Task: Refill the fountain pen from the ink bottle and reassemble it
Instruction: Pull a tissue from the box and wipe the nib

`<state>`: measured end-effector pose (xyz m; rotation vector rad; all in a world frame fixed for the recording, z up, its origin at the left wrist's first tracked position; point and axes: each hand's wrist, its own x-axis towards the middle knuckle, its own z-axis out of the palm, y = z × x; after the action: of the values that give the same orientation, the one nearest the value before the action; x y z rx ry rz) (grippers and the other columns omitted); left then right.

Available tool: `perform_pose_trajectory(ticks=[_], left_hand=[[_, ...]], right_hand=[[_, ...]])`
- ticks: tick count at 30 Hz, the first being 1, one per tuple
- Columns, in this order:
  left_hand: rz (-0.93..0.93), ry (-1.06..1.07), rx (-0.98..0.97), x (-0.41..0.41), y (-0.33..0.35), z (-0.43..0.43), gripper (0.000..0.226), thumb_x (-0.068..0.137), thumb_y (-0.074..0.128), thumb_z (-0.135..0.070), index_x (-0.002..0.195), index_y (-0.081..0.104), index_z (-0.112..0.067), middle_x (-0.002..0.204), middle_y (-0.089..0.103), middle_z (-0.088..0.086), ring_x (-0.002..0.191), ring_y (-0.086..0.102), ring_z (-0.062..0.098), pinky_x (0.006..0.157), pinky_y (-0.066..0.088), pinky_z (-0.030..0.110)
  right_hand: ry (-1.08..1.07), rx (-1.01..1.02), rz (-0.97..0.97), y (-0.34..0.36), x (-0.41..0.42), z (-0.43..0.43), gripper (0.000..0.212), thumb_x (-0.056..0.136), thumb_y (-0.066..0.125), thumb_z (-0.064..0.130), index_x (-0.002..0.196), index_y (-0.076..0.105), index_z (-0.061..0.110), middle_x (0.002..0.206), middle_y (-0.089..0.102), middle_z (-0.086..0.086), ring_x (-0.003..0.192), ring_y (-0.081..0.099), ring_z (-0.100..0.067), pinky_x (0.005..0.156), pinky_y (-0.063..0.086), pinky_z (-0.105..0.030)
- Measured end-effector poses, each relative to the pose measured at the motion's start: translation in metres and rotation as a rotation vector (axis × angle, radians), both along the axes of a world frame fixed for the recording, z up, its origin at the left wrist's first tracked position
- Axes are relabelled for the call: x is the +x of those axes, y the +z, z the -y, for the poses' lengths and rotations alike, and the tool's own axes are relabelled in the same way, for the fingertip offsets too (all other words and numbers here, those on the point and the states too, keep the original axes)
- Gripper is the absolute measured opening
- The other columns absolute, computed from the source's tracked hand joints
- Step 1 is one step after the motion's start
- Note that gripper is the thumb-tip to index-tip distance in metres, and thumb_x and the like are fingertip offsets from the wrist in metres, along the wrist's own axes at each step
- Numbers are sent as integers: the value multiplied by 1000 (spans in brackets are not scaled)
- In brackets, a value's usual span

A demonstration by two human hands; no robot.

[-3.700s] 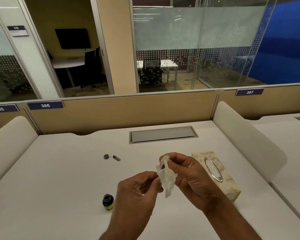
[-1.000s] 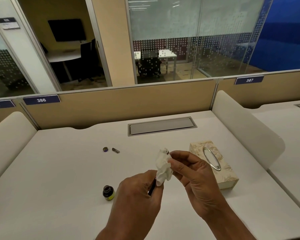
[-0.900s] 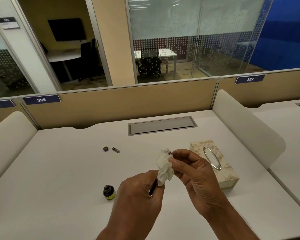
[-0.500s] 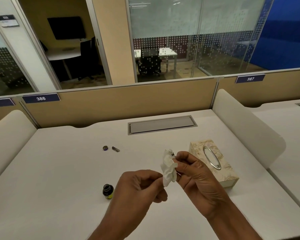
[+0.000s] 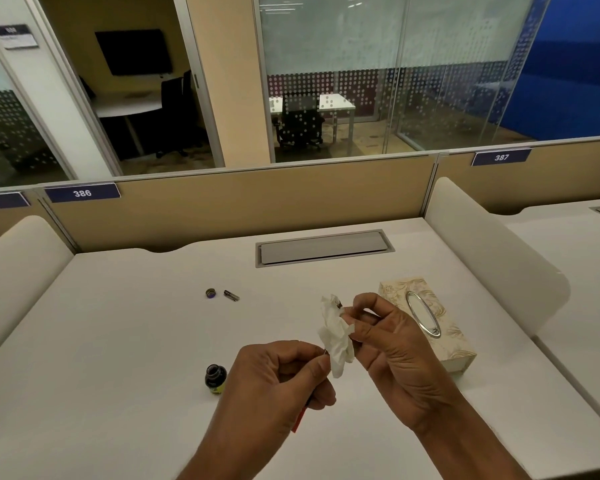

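My left hand [image 5: 274, 379] is closed around the fountain pen, of which only a red end [image 5: 299, 418] shows below the fingers. Its front end points up into a crumpled white tissue [image 5: 336, 336] that my right hand [image 5: 388, 344] pinches around it. A small dark spot marks the tissue's top. The open ink bottle [image 5: 216, 378] with a yellow label stands upright on the white desk [image 5: 125, 358], just left of my left hand. Farther back lie the bottle cap [image 5: 210, 293] and a small metal pen part [image 5: 231, 295], side by side.
A patterned tissue box [image 5: 426, 320] sits right of my right hand. A grey cable hatch [image 5: 323, 249] is set into the desk's far side. Rounded white dividers [image 5: 492, 258] flank the desk, with a tan partition behind.
The tissue and my right hand have shifted slightly right and up along the pen's front. My left hand has turned, so the red end now shows below it.
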<state>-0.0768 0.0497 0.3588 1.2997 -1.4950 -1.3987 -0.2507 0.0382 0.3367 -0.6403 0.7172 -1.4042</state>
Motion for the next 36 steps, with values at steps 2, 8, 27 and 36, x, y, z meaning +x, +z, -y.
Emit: perform_pose_trajectory(ticks=[2, 8, 27, 36], left_hand=[[10, 11, -13, 0, 0, -2, 12, 91, 71, -17, 88, 82, -19, 67, 79, 6, 64, 77, 21, 67, 63, 26], [32, 6, -8, -1, 4, -3, 13, 92, 70, -17, 86, 81, -21, 67, 79, 5, 63, 77, 18, 65, 62, 24], [-46, 126, 61, 15, -9, -7, 12, 92, 70, -11, 85, 80, -7, 66, 78, 14, 62, 77, 26, 61, 63, 30], [-532, 604, 102, 19, -27, -3, 22, 102, 55, -13, 96, 73, 0, 99, 80, 19, 100, 77, 32, 92, 58, 48]], right_hand=[[-44, -9, -27, 2, 3, -2, 26, 65, 78, 5, 84, 61, 10, 82, 73, -13, 79, 73, -21, 70, 59, -26], [-63, 4, -5, 3, 8, -5, 22, 75, 64, -4, 80, 48, 11, 80, 71, -12, 78, 72, -20, 69, 59, -26], [-148, 108, 132, -4, 12, -1, 29, 73, 67, -2, 96, 56, 10, 96, 74, -17, 93, 72, -29, 79, 64, -34], [-498, -81, -467, -11, 42, -22, 18, 83, 75, 0, 88, 64, 14, 86, 74, -9, 83, 72, -23, 75, 59, -28]])
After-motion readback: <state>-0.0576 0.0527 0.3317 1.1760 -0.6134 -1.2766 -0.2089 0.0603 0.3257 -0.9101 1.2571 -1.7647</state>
